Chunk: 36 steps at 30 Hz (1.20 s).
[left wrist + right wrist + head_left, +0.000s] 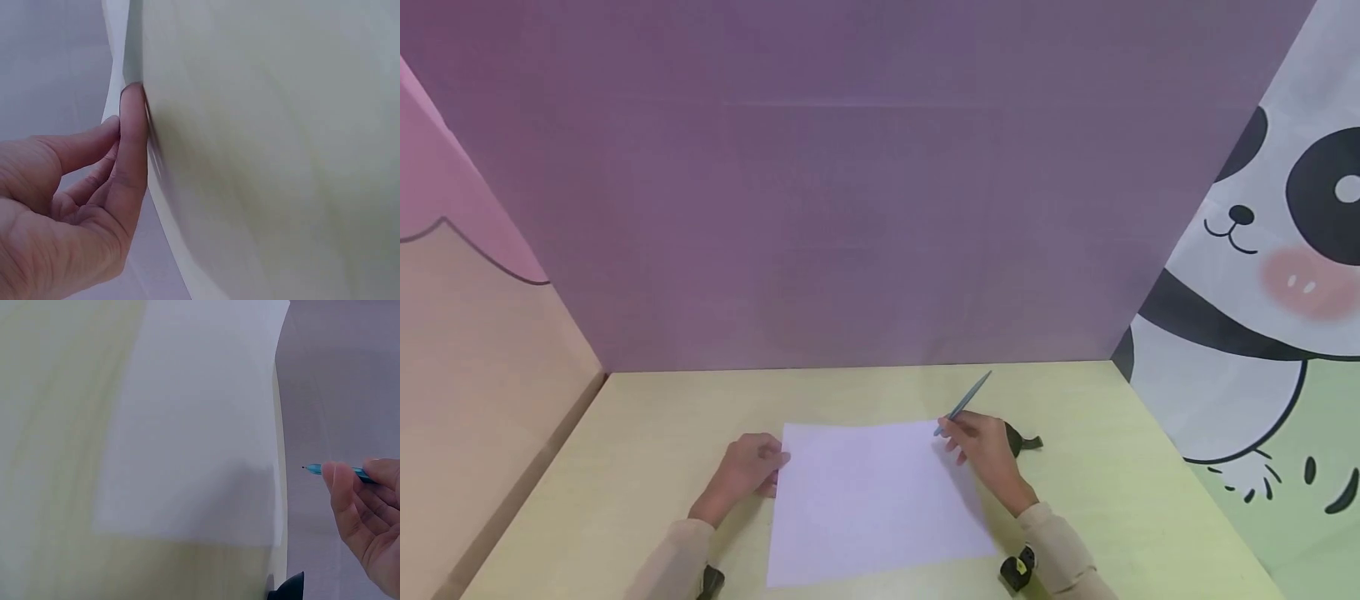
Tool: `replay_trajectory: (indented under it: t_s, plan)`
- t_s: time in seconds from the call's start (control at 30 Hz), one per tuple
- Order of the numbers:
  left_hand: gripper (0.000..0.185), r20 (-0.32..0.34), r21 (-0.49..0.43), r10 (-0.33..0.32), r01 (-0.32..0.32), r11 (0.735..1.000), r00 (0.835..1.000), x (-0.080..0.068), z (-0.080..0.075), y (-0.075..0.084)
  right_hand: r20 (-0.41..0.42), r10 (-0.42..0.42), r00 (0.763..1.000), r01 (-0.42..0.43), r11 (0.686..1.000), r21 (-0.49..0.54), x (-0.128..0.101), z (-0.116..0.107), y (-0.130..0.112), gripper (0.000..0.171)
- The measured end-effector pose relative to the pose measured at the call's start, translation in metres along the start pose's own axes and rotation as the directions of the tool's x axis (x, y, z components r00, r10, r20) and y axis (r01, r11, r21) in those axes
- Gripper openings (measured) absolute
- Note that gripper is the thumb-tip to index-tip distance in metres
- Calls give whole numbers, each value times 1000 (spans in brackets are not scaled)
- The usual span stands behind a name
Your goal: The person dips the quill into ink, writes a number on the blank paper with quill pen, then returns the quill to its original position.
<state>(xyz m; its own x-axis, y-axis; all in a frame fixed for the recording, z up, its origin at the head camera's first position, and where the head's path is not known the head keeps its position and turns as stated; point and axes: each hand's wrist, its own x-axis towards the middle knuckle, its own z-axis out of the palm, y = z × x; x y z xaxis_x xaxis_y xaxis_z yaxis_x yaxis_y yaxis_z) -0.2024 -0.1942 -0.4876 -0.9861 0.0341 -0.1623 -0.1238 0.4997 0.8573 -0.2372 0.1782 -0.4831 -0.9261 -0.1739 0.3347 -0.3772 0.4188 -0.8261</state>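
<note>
A white sheet of paper (872, 500) lies flat on the pale yellow-green table (662, 433), in front of me. My left hand (751, 467) rests at the sheet's upper left corner, fingertips touching its edge. In the left wrist view its index finger (132, 144) lies straight against the pale surface and the other fingers curl loosely, holding nothing. My right hand (983, 448) sits at the sheet's upper right corner and pinches a blue-grey pen (967, 402), which points up and away to the right. In the right wrist view the pen (315, 469) tip hovers just off the paper (200, 437).
A small black object (1028, 442) lies on the table just behind the right hand. A purple wall (850, 208) closes the back, a pink and beige panel the left, and a panda-print panel (1262, 292) the right. Black wrist-worn cameras (1018, 571) show at both sleeves.
</note>
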Motion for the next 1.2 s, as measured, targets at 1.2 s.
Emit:
replay_trajectory:
  t_s: [1.2]
  plan:
    - [33, -52, -78, -92, 88, 993, 994, -6, 16, 9, 117, 108, 987, -112, 993, 28, 19, 33, -16, 12]
